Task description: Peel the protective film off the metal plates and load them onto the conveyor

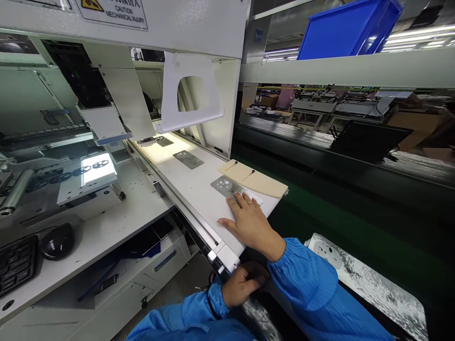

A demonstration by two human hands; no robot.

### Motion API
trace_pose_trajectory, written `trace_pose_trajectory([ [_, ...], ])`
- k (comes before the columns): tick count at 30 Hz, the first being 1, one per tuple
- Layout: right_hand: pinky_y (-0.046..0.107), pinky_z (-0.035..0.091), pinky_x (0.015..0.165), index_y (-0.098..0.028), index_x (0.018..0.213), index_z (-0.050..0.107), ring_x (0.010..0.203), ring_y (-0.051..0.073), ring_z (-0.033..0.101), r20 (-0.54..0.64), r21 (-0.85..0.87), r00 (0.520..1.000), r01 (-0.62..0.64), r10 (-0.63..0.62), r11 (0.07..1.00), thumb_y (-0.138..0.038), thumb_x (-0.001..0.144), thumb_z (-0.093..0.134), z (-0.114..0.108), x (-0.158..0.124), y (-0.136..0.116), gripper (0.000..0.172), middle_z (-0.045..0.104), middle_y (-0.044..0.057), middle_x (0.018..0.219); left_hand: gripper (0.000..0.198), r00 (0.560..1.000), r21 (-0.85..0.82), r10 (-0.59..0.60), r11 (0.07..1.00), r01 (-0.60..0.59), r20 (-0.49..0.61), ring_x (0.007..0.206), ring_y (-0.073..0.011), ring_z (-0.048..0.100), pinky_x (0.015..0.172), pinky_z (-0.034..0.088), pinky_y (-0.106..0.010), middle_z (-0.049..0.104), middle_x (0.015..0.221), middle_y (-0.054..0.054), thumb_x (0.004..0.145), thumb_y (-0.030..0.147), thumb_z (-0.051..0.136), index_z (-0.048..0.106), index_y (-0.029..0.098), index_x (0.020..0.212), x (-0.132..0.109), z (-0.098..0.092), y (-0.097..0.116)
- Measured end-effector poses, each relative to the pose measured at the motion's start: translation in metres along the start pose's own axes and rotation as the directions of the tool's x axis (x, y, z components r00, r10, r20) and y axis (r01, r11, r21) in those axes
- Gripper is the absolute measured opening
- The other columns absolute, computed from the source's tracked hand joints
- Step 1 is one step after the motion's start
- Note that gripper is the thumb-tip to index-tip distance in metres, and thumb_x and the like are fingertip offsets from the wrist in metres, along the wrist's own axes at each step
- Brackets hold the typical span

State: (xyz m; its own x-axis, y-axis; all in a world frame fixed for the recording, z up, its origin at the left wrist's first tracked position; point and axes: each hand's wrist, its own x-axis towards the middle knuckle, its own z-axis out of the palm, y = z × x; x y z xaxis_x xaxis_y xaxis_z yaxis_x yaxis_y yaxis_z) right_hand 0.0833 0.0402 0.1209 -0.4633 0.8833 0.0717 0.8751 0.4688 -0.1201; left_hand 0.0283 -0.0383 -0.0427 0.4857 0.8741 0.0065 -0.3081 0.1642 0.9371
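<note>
My right hand (250,225) lies palm down with fingers stretched over a thin grey panel (220,183), shaped like a phone back cover with round holes at one end. The panel rests on the white conveyor belt (208,201), beside a cream guide plate (266,182); my fingers cover part of its speckled end. Below the belt's near end, my left hand (245,285) is closed, fingers curled; anything in it is hidden. Further up the belt sit a second panel (188,159) and a third panel (163,141). A patterned panel (377,284) lies right of my right sleeve.
A white machine housing (199,33) overhangs the belt, with a hanging white sheet (170,94). Left stand a film unit (71,187) with a lit plate, a mouse (57,241) and a keyboard (17,263). A green conveyor (330,208) runs at right; a blue bin (348,31) sits above.
</note>
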Motion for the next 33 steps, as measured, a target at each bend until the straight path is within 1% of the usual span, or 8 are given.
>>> trace_pose_trajectory([
  [4,0.056,0.031,0.107,-0.010,0.134,0.048,0.134,0.039,0.032,-0.143,-0.017,0.988,0.061,-0.063,0.998,-0.060,0.087,0.047,-0.003,-0.017,0.002,0.069,0.039,0.022,0.144,0.051,0.999,0.006,0.032,0.999,-0.032,-0.004,0.064,-0.0125,0.053,0.065,0.043,-0.028,0.057,0.070,-0.002,0.072,0.062,0.063,0.062,0.013,0.085,0.000,0.001,0.000],
  [8,0.043,0.050,0.092,-0.014,0.115,0.061,0.112,0.029,0.056,-0.306,0.076,0.951,0.076,-0.049,0.994,-0.045,0.092,0.046,0.002,-0.079,0.027,0.042,0.059,0.016,0.121,0.045,0.994,0.152,0.106,0.983,-0.101,-0.025,0.070,-0.0151,0.056,0.069,0.046,-0.030,0.062,0.076,-0.005,0.077,0.056,0.061,0.064,0.013,0.090,0.000,-0.002,0.000],
  [10,0.038,0.055,0.080,-0.019,0.102,0.065,0.095,0.024,0.063,-0.250,0.150,0.968,0.012,0.026,0.989,-0.044,0.093,0.042,0.010,-0.122,0.051,0.035,0.065,0.012,0.104,0.038,0.977,0.348,0.212,0.915,-0.202,0.011,0.078,-0.0175,0.059,0.074,0.048,-0.033,0.065,0.085,-0.008,0.079,0.049,0.061,0.064,0.014,0.092,0.000,-0.004,0.000],
  [13,0.035,0.056,0.070,-0.021,0.095,0.067,0.084,0.023,0.066,-0.026,0.188,0.973,-0.221,0.230,0.957,-0.050,0.088,0.048,0.030,-0.188,0.087,0.035,0.068,0.009,0.093,0.028,0.908,0.595,0.369,0.690,-0.412,0.200,0.093,-0.0221,0.059,0.088,0.047,-0.040,0.066,0.095,-0.012,0.082,0.040,0.059,0.064,0.015,0.094,-0.004,-0.003,0.000],
  [18,0.046,0.051,0.087,-0.012,0.122,0.057,0.109,0.035,0.055,0.056,0.013,0.850,-0.525,0.523,0.851,-0.047,0.066,0.073,0.064,-0.259,0.101,0.068,0.058,0.019,0.120,0.030,0.871,0.776,0.301,0.402,-0.486,0.389,0.120,-0.0275,0.046,0.102,0.040,-0.051,0.057,0.120,-0.015,0.082,0.037,0.060,0.061,0.017,0.105,-0.009,0.006,-0.001],
  [22,0.044,0.046,0.093,-0.010,0.130,0.048,0.117,0.035,0.048,0.091,0.016,0.815,-0.576,0.573,0.817,-0.040,0.055,0.083,0.082,-0.264,0.095,0.088,0.052,0.019,0.125,0.030,0.866,0.831,0.226,0.256,-0.494,0.446,0.130,-0.0314,0.037,0.106,0.037,-0.053,0.051,0.130,-0.016,0.082,0.037,0.061,0.060,0.016,0.103,-0.008,0.018,-0.003],
  [28,0.042,0.047,0.084,-0.016,0.116,0.054,0.106,0.033,0.052,0.116,0.014,0.810,-0.579,0.574,0.815,-0.034,0.052,0.084,0.084,-0.254,0.097,0.074,0.054,0.014,0.112,0.024,0.883,0.870,0.166,0.165,-0.465,0.440,0.123,-0.0308,0.044,0.099,0.044,-0.050,0.053,0.127,-0.015,0.082,0.034,0.062,0.059,0.016,0.098,-0.003,0.038,-0.005],
  [33,0.042,0.045,0.085,-0.012,0.114,0.052,0.109,0.034,0.051,0.178,-0.014,0.789,-0.595,0.588,0.804,-0.033,0.048,0.086,0.077,-0.249,0.098,0.077,0.053,0.016,0.113,0.024,0.880,0.875,0.170,0.132,-0.466,0.444,0.120,-0.0308,0.046,0.097,0.045,-0.049,0.054,0.125,-0.016,0.082,0.034,0.061,0.060,0.016,0.097,-0.002,0.042,-0.006],
])
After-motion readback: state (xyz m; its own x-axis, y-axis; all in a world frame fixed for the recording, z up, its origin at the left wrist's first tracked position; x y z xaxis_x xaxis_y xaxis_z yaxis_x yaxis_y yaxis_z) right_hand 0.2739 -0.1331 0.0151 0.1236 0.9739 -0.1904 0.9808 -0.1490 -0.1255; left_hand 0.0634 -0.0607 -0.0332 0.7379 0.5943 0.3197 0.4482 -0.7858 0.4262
